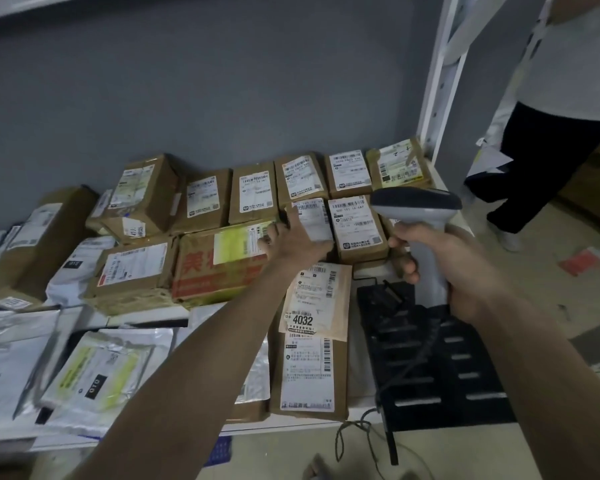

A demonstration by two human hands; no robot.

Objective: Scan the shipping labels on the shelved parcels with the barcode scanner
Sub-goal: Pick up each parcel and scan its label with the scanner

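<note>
Right hand (444,268), fingers wrapped round the scanner (417,209), aims it at the labelled parcels (253,199) mid-frame; left hand (291,237), fingers straight, steadies a small box (314,220) so its label faces up.

"4032" on the padded envelope's label (302,319); "OTO" on a white mailer bag (96,382).
</note>
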